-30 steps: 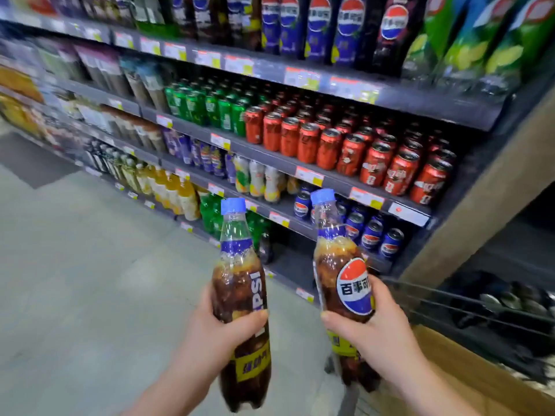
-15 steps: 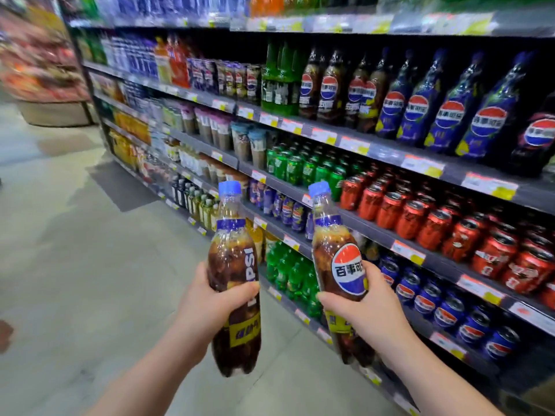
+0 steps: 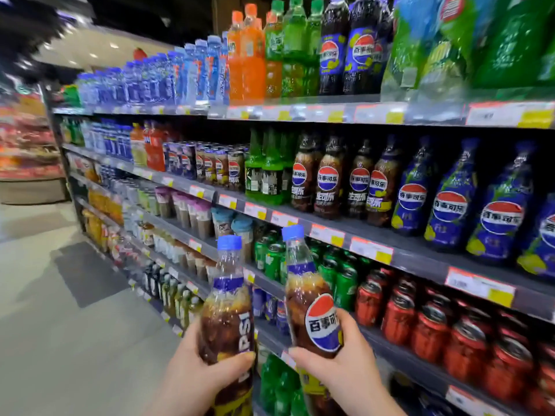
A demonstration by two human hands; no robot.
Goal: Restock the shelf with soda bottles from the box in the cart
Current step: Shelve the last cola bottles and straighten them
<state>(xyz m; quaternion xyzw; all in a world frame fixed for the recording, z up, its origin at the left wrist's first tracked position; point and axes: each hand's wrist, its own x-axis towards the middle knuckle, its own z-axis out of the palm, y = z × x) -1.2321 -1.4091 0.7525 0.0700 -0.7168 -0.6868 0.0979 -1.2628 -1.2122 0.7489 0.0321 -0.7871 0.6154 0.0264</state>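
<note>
My left hand (image 3: 195, 373) grips a brown cola bottle (image 3: 225, 313) with a blue cap, held upright at the bottom centre. Beside it, my right hand (image 3: 339, 370) grips a second cola bottle (image 3: 303, 301) of the same kind, its red-white-blue logo facing me. Both bottles are held out before the shelf unit (image 3: 330, 226), level with its can rows. A row of matching brown cola bottles (image 3: 345, 181) stands on the shelf one level higher, between green bottles and blue-wrapped ones. The cart and its box are out of view.
Green cans (image 3: 336, 274) and red cans (image 3: 435, 328) fill the shelf just behind the bottles. Large orange, green and blue bottles (image 3: 270, 55) stand on the top shelf. The grey aisle floor (image 3: 60, 325) stretches to the left.
My view has tilted up and left along the shelves, so the upper rows show and the cart has left the frame. Both hands still hold their bottles, now raised toward the shelves.
</note>
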